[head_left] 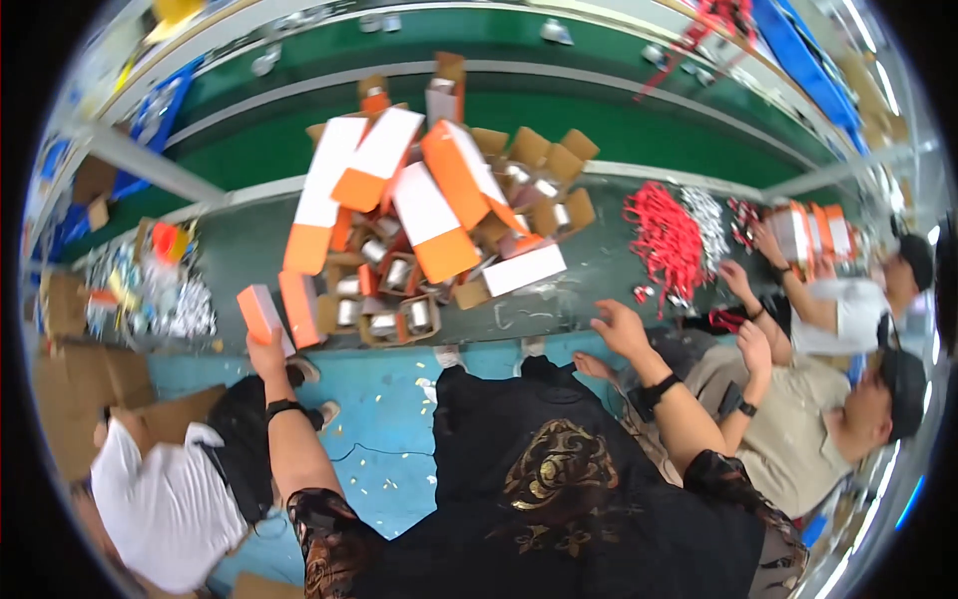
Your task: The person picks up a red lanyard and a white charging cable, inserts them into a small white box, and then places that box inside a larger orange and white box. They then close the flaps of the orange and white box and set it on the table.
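Note:
My left hand [266, 351] is closed around the lower end of a small orange-and-white box [260, 311] at the bench's near edge. Just to its right stands another orange box [298, 307]. Over the near edge, right of centre, my right hand [621, 327] is held with its fingers apart and nothing in it. Nearest to it lies a white carton [525, 270]. Long orange-and-white boxes [435, 222] lie heaped in the middle, partly covering open brown cartons [399, 275] with white-and-silver items inside.
A pile of red straps [664, 240] and silvery pieces [711, 225] lies on the right. Clear bags and small parts [180, 290] cover the left end. Behind runs a green conveyor [639, 110]. Co-workers sit at right; a person in white [170, 499] is at left.

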Demonstrator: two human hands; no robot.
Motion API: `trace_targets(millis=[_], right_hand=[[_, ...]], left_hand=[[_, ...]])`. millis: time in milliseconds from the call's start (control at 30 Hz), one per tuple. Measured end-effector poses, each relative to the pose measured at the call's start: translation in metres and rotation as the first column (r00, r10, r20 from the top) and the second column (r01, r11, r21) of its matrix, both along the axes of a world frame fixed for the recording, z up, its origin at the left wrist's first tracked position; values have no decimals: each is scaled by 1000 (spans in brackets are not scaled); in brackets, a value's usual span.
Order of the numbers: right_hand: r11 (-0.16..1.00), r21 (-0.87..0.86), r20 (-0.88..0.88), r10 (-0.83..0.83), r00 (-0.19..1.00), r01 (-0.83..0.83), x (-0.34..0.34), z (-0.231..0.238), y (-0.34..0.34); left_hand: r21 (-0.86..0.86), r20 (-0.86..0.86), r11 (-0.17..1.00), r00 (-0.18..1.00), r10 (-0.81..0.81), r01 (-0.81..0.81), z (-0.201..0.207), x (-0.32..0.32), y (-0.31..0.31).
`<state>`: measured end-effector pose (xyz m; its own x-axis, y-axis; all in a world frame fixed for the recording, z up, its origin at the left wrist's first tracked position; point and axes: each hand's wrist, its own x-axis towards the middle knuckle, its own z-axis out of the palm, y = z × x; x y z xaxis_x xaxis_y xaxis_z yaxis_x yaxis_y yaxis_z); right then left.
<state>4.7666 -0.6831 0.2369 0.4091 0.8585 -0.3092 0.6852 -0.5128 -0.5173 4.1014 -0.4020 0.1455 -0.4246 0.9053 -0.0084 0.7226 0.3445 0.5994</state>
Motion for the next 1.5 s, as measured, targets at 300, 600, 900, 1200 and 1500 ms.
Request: trace_targets(millis=[300, 600, 900, 1200, 1500], right_hand=[[941, -61, 187, -317, 930, 333, 37, -47, -24], [919, -69, 534, -295, 792, 388, 108, -75, 1], [994, -44, 380, -72, 922, 96, 131, -89, -24], [533, 92, -768, -499, 401, 841, 90, -59, -26], [494, 146, -958, -144, 247, 857, 56, 66, -10]], left_hand=[[214, 25, 960, 983, 180, -181, -6, 44, -53], [-191, 581, 785, 712, -394, 590, 21, 278, -225], [-207, -376, 480, 384, -844, 853, 34, 479, -124], [-329, -257, 503, 437, -862, 799, 55, 491, -145], [-541, 807, 375, 340, 482, 753, 142, 525, -125]])
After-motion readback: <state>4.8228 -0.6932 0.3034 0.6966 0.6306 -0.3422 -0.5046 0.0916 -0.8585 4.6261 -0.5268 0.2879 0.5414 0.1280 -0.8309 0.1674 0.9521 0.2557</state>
